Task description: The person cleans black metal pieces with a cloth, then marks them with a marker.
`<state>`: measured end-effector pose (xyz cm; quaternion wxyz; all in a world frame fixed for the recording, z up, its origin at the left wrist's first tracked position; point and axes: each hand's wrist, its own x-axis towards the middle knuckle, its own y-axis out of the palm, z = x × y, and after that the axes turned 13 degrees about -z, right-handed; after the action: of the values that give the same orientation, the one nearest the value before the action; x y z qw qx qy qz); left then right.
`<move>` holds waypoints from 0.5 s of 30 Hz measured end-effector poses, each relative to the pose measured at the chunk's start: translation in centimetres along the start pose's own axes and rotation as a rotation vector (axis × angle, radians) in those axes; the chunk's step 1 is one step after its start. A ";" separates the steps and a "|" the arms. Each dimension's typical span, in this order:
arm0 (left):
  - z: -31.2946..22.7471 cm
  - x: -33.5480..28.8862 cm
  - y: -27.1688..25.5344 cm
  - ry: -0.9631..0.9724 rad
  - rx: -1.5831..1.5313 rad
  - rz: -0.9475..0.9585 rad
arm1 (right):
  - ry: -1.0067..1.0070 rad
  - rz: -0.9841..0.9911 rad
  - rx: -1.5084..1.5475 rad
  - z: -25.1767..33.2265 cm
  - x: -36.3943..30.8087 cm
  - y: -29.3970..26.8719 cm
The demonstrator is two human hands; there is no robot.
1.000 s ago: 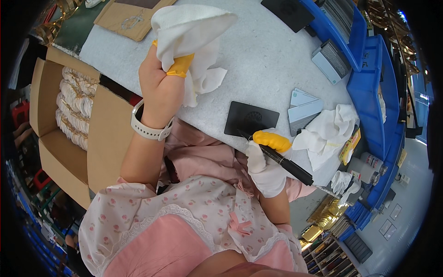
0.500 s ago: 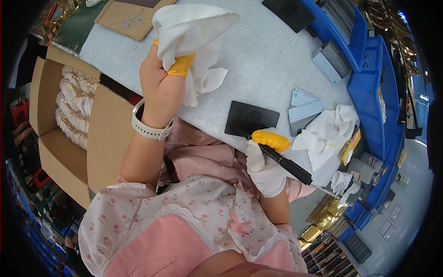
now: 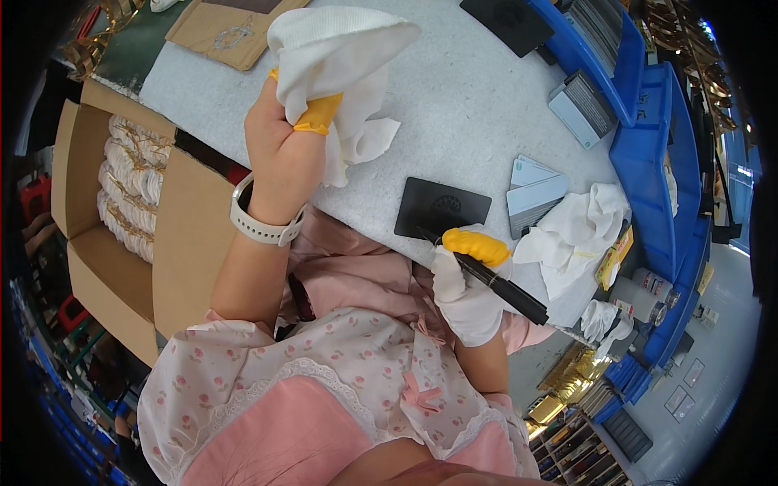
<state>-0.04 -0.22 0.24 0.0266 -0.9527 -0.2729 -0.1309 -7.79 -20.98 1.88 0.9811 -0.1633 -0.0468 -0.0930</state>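
Observation:
My left hand (image 3: 282, 158), bare with yellow finger covers and a pale watch on the wrist, is closed on a white cloth (image 3: 332, 53). The cloth drapes over the fingers and hides most of them. In a white glove with yellow fingertip covers, my right hand (image 3: 468, 300) grips a black marker pen (image 3: 515, 296). The pen's thin tip lies over the lower edge of a flat black card (image 3: 438, 204) on the pale worktable mat (image 3: 454, 121). Right of that card are fanned blue-grey cards (image 3: 536, 194) and a crumpled white cloth (image 3: 571, 231).
An open cardboard box (image 3: 186, 235) of bundled white rings stands at left. Blue bins (image 3: 652, 170) line the right side, near a stack of grey cards (image 3: 582, 109) and small bottles (image 3: 640, 296). Brown cardboard (image 3: 227, 32) lies at the far left.

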 end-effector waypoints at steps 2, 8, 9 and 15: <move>0.1 0.0 0.0 0.018 -0.019 0.000 | -0.022 0.012 -0.026 0.0 0.1 -0.1; 0.0 0.1 -0.1 0.018 0.006 0.001 | -0.071 -0.027 -0.007 -0.1 -0.1 0.0; 0.0 0.1 -0.1 0.018 0.006 0.001 | -0.032 -0.033 0.012 0.0 -0.2 0.1; -0.1 0.0 0.1 0.015 0.010 -0.003 | -0.021 -0.011 0.001 0.0 0.0 0.0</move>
<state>-0.01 -0.25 0.35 0.0331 -0.9512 -0.2746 -0.1367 -7.83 -20.94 1.88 0.9801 -0.1635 -0.0582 -0.0969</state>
